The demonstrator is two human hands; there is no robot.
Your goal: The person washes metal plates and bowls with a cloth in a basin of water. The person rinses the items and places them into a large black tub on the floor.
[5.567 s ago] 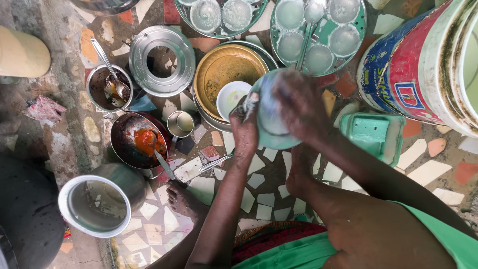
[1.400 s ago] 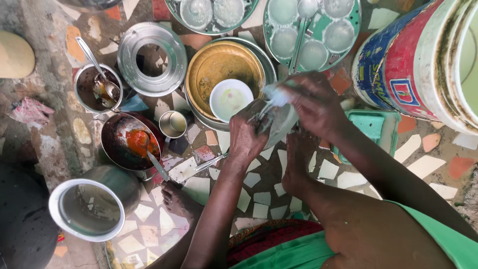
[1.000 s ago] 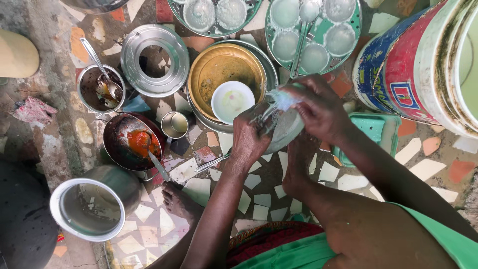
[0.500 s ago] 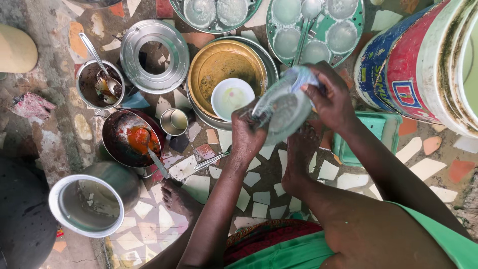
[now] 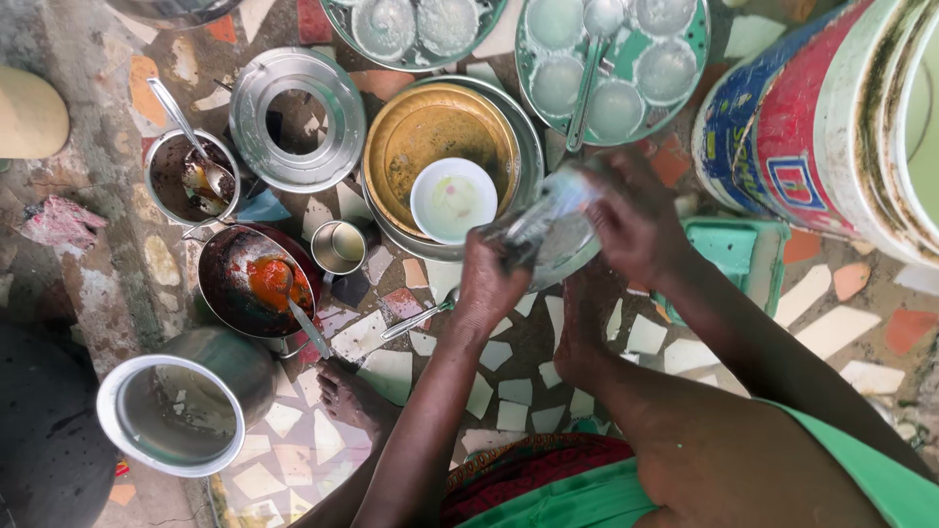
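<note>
Slippage is my worry: my left hand (image 5: 489, 279) and right hand (image 5: 634, 223) both have their fingers clamped around a wet steel plate (image 5: 553, 227), tilted just above the brass pan (image 5: 440, 147). If either grip loosens, I judge it could drop onto the small white bowl (image 5: 453, 199) just beside it.

Soft, even daylight; scene was bright, colours vivid. Shadows were faint and short on mosaic floor (image 5: 391, 372). Mild glare sat on steel lidded pot (image 5: 296, 119) and white bucket (image 5: 871, 108). Hands and clear object between them were motion-blurred. Edges bowed slightly, wide-angle stretch. Lower left corner fell dark.
</note>
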